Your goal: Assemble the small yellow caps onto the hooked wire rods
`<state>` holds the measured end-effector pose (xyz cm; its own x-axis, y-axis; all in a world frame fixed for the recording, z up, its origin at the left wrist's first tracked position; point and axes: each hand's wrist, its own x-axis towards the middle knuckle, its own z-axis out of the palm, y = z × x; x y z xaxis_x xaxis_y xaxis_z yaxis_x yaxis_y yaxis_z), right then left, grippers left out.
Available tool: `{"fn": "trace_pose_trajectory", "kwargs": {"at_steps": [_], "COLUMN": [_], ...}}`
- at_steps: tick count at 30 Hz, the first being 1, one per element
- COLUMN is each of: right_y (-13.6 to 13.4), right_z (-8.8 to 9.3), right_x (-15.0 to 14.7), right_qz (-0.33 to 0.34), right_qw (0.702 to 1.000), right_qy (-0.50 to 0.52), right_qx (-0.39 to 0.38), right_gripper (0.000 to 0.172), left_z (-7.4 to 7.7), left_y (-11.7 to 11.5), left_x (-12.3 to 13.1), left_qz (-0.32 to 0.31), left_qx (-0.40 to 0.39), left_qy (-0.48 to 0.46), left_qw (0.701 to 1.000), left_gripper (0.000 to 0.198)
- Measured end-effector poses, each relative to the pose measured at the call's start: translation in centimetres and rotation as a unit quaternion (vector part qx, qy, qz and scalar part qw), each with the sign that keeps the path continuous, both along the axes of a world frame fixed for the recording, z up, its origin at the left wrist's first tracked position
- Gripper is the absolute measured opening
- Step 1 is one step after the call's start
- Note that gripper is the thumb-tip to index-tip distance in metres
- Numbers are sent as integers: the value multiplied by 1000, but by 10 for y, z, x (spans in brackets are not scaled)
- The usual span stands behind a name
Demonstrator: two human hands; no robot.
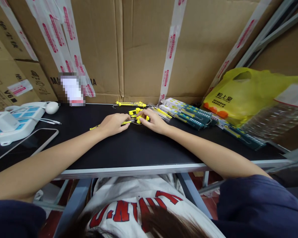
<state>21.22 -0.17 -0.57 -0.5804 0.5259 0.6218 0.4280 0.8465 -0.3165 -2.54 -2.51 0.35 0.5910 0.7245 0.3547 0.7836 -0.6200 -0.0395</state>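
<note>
My left hand (115, 124) is closed around a slim yellow tool with a metal tip (126, 122). The tool's yellow back end sticks out past the wrist, and the tip points toward my right hand. My right hand (154, 121) pinches a small yellow plastic piece (139, 119) with fingers and thumb. More yellow pieces (132, 113) lie just behind the fingertips, partly hidden by them. Beyond the hands rests a long yellow-ended wire tool (129, 103) with a hooked end. Thin metal rods and yellow sticks (162, 113) lie beside my right hand.
Green-and-white packages (186, 112) are stacked to the right, near a yellow plastic bag (248, 92) and clear plastic packaging (275, 119). A power strip (17, 122) and a phone (27, 145) occupy the left. Large cardboard boxes (144, 49) wall off the back of the black tabletop (129, 152).
</note>
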Motion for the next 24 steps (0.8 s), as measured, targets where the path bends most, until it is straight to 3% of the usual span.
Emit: {"fn": "trace_pose_trajectory", "kwargs": {"at_steps": [6, 10, 13, 16, 20, 24], "right_y": [-5, -3, 0, 3, 3, 0], "right_z": [4, 5, 4, 3, 3, 5], "right_x": [-3, -2, -2, -3, -6, -8], "right_qz": [44, 19, 22, 33, 50, 61], "right_qw": [992, 996, 989, 978, 962, 954], "right_qy": [-120, -56, 18, 72, 125, 160], "right_qx": [9, -67, -147, -192, -236, -246], "right_gripper": [17, 23, 29, 33, 36, 38], "left_z": [-2, -3, 0, 6, 9, 4], "left_y": [3, 4, 2, -5, -19, -25], "left_x": [-1, -3, -2, 3, 18, 28], "left_qz": [-19, -2, -15, -99, -276, -335], "left_qx": [12, 6, 60, 138, 219, 259], "left_qy": [9, 21, 17, 58, 130, 129], "left_qw": [1000, 1000, 998, 984, 927, 897], "left_gripper": [33, 35, 35, 28, 34, 36]}}
